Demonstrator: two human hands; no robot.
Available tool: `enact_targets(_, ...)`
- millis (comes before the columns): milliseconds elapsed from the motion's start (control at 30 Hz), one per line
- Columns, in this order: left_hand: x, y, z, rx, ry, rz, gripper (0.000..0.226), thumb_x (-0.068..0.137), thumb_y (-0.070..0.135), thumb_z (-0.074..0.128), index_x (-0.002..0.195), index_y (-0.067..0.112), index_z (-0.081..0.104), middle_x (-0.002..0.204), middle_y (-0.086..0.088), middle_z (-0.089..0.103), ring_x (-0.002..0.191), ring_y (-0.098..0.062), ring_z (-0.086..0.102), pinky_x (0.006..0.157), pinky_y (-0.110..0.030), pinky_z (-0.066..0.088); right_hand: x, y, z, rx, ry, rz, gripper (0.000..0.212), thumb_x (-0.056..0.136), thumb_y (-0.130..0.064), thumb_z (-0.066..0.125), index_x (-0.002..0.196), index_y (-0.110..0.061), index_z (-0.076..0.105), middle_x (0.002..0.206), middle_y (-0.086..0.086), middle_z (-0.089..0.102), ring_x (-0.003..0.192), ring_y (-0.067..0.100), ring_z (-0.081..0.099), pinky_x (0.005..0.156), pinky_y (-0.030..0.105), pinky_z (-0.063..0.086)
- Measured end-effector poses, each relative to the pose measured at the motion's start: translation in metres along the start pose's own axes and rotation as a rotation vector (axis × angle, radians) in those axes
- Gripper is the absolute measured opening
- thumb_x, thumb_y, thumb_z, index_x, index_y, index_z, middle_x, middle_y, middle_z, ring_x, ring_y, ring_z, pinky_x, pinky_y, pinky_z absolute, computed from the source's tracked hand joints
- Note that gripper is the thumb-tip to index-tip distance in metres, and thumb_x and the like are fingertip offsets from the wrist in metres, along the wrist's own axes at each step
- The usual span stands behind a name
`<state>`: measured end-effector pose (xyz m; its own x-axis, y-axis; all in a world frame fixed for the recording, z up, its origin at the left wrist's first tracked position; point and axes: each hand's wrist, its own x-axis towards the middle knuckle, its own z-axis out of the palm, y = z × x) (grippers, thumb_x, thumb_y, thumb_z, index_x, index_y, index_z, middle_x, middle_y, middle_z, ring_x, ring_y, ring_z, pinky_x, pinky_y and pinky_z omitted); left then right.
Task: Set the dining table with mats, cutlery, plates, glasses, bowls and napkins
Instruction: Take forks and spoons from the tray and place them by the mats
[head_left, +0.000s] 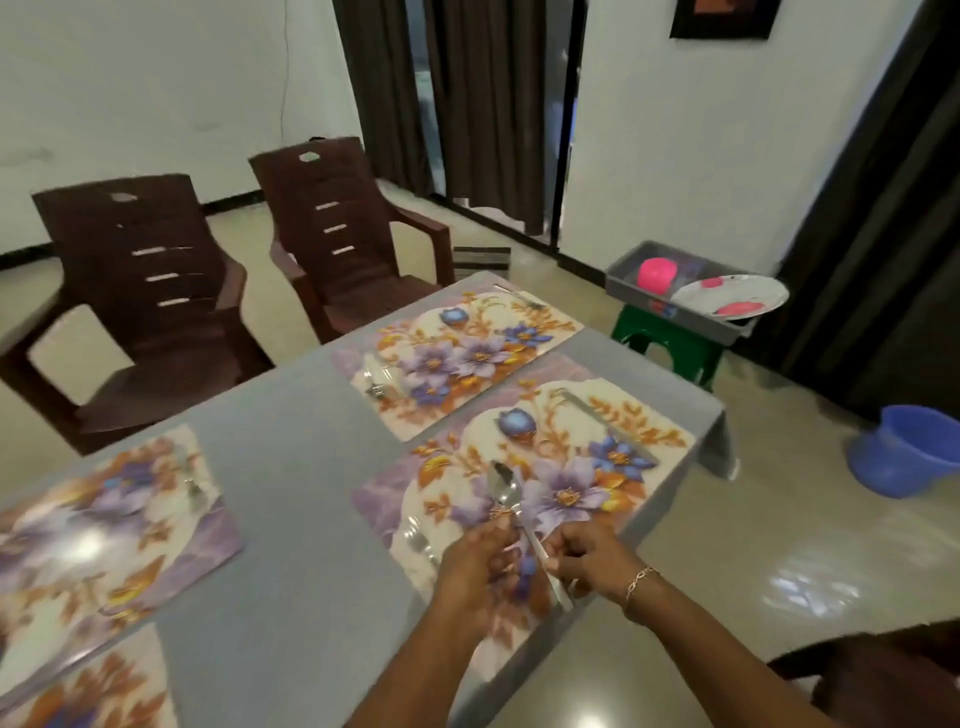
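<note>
Above the near floral mat (467, 457) on the desk (291, 467), the left hand (480, 558) pinches the spoon (505, 488) by its neck, and the right hand (587, 558) curls round its handle. Lower it flat, square with the mat's edge.

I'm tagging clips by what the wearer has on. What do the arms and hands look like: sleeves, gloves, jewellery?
Both forearms are bare, no sleeves in view. The left hand and right hand wear no gloves. A thin gold-coloured chain bracelet circles the right wrist. No watch shows; rings are too blurred to judge.
</note>
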<state>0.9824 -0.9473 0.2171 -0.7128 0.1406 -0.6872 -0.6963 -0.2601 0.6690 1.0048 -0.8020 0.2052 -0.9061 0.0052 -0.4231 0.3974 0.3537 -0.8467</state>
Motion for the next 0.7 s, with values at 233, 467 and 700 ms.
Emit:
enact_targets(233, 0.039, 0.0, 0.08, 0.0, -0.011, -0.004, 0.018, 0.092, 0.009, 0.05, 0.084, 0.01, 0.065, 0.07, -0.002, 0.068, 0.072, -0.016, 0.059, 0.063, -0.026, 0.043, 0.051, 0.036, -0.136, -0.053, 0.179, 0.091, 0.033, 0.085, 0.011, 0.053, 0.06, -0.011, 0.047, 0.054, 0.004, 0.043, 0.046, 0.011, 0.039, 0.039, 0.015, 0.034)
enact_targets(467, 0.116, 0.013, 0.136, -0.098, 0.042, -0.012, 0.015, 0.093, 0.009, 0.048, 0.088, 0.009, 0.062, 0.066, -0.002, 0.065, 0.058, -0.012, 0.058, 0.049, -0.018, 0.047, 0.133, 0.052, -0.205, -0.229, 0.158, 0.201, 0.032, 0.084, 0.006, 0.053, 0.061, -0.015, 0.046, 0.058, 0.003, 0.045, 0.051, 0.013, 0.04, 0.047, 0.02, 0.037)
enact_targets(700, 0.18, 0.047, 0.198, -0.126, 0.035, -0.005, 0.016, 0.095, 0.007, 0.046, 0.088, 0.011, 0.06, 0.079, -0.004, 0.063, 0.069, -0.015, 0.057, 0.059, -0.024, 0.043, 0.182, 0.048, -0.231, -0.543, -0.094, 0.193, 0.029, 0.082, -0.01, 0.062, 0.063, -0.027, 0.05, 0.075, -0.006, 0.054, 0.069, 0.009, 0.051, 0.062, 0.018, 0.039)
